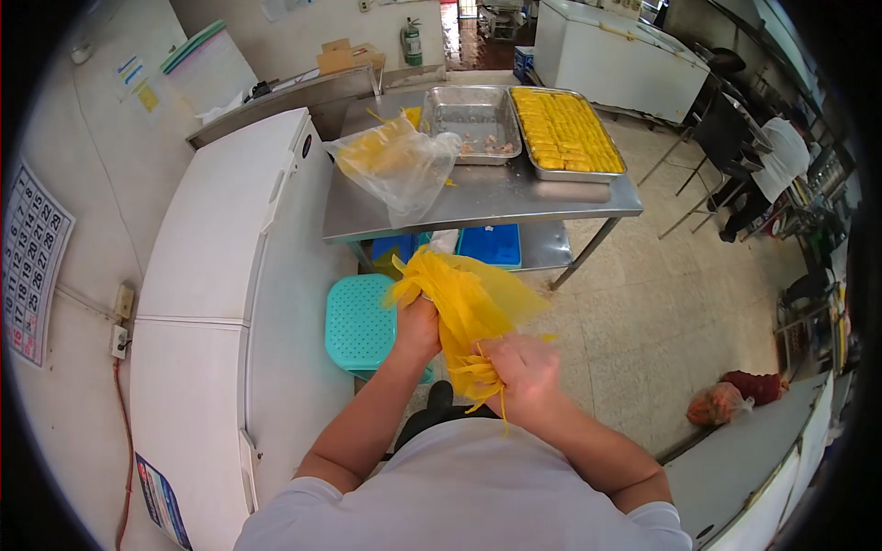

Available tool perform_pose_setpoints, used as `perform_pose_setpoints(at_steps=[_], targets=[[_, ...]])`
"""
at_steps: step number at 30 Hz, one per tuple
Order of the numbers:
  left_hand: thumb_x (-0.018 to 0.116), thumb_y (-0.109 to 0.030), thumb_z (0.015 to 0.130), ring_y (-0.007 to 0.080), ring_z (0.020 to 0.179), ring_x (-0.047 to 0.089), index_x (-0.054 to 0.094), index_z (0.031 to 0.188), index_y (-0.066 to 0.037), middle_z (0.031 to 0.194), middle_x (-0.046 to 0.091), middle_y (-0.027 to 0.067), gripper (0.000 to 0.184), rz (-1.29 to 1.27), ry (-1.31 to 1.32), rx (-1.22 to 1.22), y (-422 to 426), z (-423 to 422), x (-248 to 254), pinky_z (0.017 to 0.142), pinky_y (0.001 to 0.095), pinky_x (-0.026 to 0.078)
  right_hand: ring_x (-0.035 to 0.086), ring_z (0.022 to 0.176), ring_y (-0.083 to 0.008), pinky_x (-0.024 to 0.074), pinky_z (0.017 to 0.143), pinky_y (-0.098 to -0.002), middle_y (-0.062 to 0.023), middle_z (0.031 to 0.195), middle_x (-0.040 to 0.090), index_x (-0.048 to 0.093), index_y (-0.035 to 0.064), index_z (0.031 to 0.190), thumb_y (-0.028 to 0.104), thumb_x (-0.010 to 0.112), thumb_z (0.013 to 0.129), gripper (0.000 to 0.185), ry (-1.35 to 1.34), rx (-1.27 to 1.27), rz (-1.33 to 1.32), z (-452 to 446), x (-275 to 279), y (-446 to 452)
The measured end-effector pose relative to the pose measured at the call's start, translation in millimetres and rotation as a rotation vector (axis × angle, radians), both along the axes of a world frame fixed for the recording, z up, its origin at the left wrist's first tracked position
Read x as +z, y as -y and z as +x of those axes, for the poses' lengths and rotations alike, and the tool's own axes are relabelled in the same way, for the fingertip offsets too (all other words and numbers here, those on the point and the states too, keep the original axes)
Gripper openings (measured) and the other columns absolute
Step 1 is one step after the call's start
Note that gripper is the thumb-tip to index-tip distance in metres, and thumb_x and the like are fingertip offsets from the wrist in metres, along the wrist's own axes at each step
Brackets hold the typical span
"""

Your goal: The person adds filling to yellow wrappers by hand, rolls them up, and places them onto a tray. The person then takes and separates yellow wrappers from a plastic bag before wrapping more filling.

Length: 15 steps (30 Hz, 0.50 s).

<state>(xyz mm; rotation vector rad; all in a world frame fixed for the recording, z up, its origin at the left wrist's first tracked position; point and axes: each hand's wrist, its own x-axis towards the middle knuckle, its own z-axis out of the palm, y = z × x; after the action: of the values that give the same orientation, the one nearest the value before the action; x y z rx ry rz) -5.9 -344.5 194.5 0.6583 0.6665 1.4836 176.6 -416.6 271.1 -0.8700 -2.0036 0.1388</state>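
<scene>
A thin, slightly see-through yellow sheet (459, 292), crumpled and with stringy edges, hangs in front of my body. I cannot make out its material. My left hand (418, 326) is closed around its left side. Lower and to the right, my right hand (525, 372) grips the bunched end, a little smeared by motion. On the steel table (487, 209) ahead lies a clear plastic bag (401, 174) with more yellow material in it. Beside it stand a metal tray (455, 110) with scraps of filling and another tray packed with yellow rolls (568, 131).
A turquoise stool (358, 321) stands left of my hands, next to a white fridge (216, 257). Blue containers (490, 245) sit on the table's lower shelf. At the right are a tall chair (721, 138), a person in white (781, 156) and a bag of orange produce (717, 404).
</scene>
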Motion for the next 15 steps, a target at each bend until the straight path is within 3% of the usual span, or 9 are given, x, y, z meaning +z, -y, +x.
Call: perform_pose_setpoints(at_steps=[5, 8, 11, 14, 15], targets=[[0.065, -0.018, 0.108, 0.0243, 0.103, 0.076, 0.067, 0.129, -0.002, 0.119, 0.075, 0.0117, 0.026, -0.043, 0.029, -0.005, 2, -4, 9, 0.092, 0.0393, 0.063, 0.067, 0.064, -0.0317, 0.053, 0.056, -0.0435, -0.0105, 0.077, 0.065, 0.072, 0.0049, 0.105, 0.013, 0.086, 0.069, 0.04, -0.021, 0.011, -0.055, -8, 0, 1], [0.066, -0.019, 0.108, 0.0244, 0.103, 0.075, 0.068, 0.129, -0.002, 0.12, 0.075, 0.012, 0.027, -0.044, 0.021, -0.022, 1, -10, 3, 0.092, 0.0392, 0.062, 0.07, 0.067, -0.0326, 0.0551, 0.059, -0.0404, -0.0131, 0.082, 0.069, 0.073, 0.0038, 0.103, 0.009, 0.086, 0.074, 0.032, -0.057, 0.038, -0.136, -11, 3, 2], [0.066, -0.018, 0.108, 0.0239, 0.103, 0.075, 0.068, 0.128, -0.001, 0.119, 0.075, 0.0123, 0.026, 0.066, -0.027, -0.088, -4, -22, -6, 0.091, 0.0391, 0.062, 0.073, 0.072, -0.0258, 0.0569, 0.065, -0.0347, -0.0126, 0.087, 0.072, 0.073, 0.0017, 0.1, 0.007, 0.084, 0.085, 0.02, -0.324, 0.117, -0.46, -18, 3, 3], [0.066, -0.017, 0.108, 0.0229, 0.102, 0.075, 0.068, 0.127, -0.001, 0.117, 0.076, 0.0121, 0.025, 0.136, -0.061, -0.146, -9, -33, -14, 0.09, 0.0383, 0.061, 0.069, 0.084, -0.0113, 0.056, 0.077, -0.028, -0.0051, 0.093, 0.074, 0.074, -0.0006, 0.102, 0.003, 0.079, 0.094, 0.01, -0.432, 0.017, -0.753, -12, 11, -4], [0.066, -0.017, 0.108, 0.0218, 0.101, 0.075, 0.068, 0.126, -0.001, 0.116, 0.076, 0.0113, 0.024, 0.152, -0.061, -0.142, -10, -34, -15, 0.09, 0.0375, 0.061, 0.068, 0.086, -0.0107, 0.0557, 0.078, -0.0278, -0.0042, 0.094, 0.074, 0.074, -0.0011, 0.104, 0.003, 0.079, 0.095, 0.011, -0.474, 0.005, -0.782, -12, 15, -8]])
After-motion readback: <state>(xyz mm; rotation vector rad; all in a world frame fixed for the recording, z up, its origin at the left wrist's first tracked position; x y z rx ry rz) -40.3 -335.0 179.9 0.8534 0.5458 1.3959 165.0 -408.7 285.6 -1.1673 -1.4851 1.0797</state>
